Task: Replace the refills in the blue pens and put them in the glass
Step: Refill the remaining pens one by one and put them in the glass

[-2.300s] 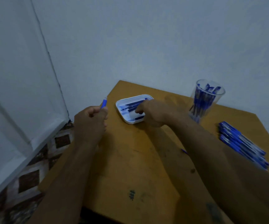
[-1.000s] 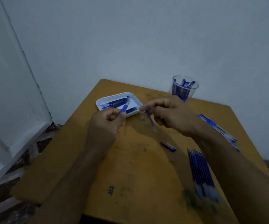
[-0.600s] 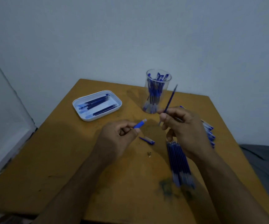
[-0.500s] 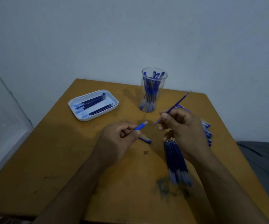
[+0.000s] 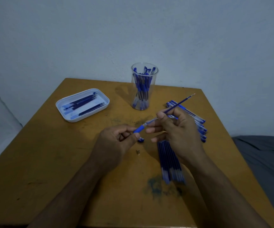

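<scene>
1. My left hand [image 5: 115, 143] has its grip curled round a blue pen barrel [image 5: 139, 129], whose open end points up and to the right.
2. My right hand [image 5: 175, 129] has a narrow grip, thumb and forefinger pinching a refill [image 5: 179, 103]. Its lower end sits at the barrel mouth; its tip slants up and right, above the table [image 5: 50, 162].
3. The glass [image 5: 144, 86] stands upright at the far middle of the table, with blue pens standing in it.
4. The white tray [image 5: 82, 105] lies far left and holds several dark refills lying flat.
5. A bundle of refills [image 5: 170, 162] lies under my right wrist. A row of pens [image 5: 198, 124] lies just beyond my right hand.
6. A small blue piece [image 5: 140, 140] and a small metal tip [image 5: 138, 152] lie on the table between my hands.
</scene>
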